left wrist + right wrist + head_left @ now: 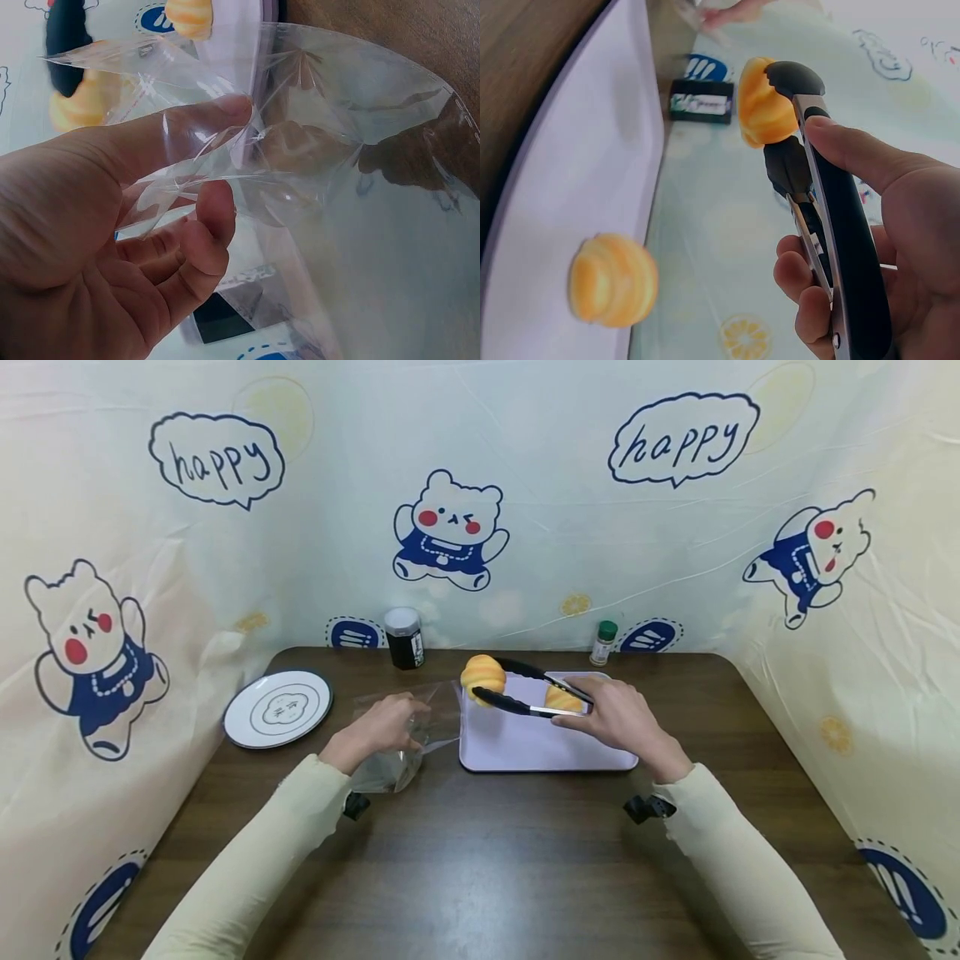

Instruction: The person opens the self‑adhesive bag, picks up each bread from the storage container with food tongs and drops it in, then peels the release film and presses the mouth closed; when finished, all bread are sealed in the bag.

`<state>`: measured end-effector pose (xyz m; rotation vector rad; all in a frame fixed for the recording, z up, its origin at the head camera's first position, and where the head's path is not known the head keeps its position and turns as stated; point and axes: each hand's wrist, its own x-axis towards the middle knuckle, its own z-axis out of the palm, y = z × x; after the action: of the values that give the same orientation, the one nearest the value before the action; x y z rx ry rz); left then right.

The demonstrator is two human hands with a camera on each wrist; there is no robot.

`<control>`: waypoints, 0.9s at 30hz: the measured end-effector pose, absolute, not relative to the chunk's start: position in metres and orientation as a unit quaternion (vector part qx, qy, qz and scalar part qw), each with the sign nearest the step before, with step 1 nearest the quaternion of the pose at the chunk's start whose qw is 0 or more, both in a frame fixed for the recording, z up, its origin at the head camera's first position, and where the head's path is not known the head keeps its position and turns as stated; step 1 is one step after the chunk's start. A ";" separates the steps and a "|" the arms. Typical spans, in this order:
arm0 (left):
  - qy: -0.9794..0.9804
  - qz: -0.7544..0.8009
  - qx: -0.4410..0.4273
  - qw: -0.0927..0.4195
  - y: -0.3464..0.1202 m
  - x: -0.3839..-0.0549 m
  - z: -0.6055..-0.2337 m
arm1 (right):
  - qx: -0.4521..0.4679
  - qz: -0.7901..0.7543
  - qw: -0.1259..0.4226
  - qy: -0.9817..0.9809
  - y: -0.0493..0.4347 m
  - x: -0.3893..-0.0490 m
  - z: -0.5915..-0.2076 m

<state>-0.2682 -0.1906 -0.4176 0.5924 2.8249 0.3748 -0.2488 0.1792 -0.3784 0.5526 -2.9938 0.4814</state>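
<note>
My right hand (pixel 618 717) grips a pair of black-and-silver tongs (pixel 840 225), thumb on one arm and fingers round the other. Between the tong tips is a striped yellow bread roll (pixel 483 677), raised over the left end of the lilac tray (pixel 525 752). A second bread roll (pixel 613 280) lies on that tray, partly behind the tongs in the head view. With thumb and fingers my left hand (pixel 386 724) pinches a clear plastic bag (pixel 300 150) near its mouth. The bag's opening faces the tray, and its body hangs toward the table.
Left of the bag a white plate (pixel 243 727) with a printed design lies on the brown table (pixel 480 877). A dark jar (pixel 405 647) with a grey lid and a small green-capped bottle (pixel 603 643) stand along the back edge, before a printed cloth backdrop.
</note>
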 end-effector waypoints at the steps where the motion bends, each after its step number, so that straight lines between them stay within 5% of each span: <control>1: 0.964 0.126 0.205 0.114 -0.190 -0.268 -0.418 | 0.183 0.162 0.034 -0.969 0.177 -0.247 -0.377; 12: 0.961 0.121 0.226 0.106 -0.187 -0.267 -0.416 | 0.256 0.171 0.106 -0.946 0.155 -0.234 -0.369; 27: 0.966 0.128 0.201 0.102 -0.188 -0.270 -0.418 | 0.286 0.141 0.049 -0.946 0.141 -0.231 -0.383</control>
<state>-0.2696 -0.1883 -0.4181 0.5945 2.8508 0.3776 -0.2310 0.1413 -0.3834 0.8726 -2.8831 0.4296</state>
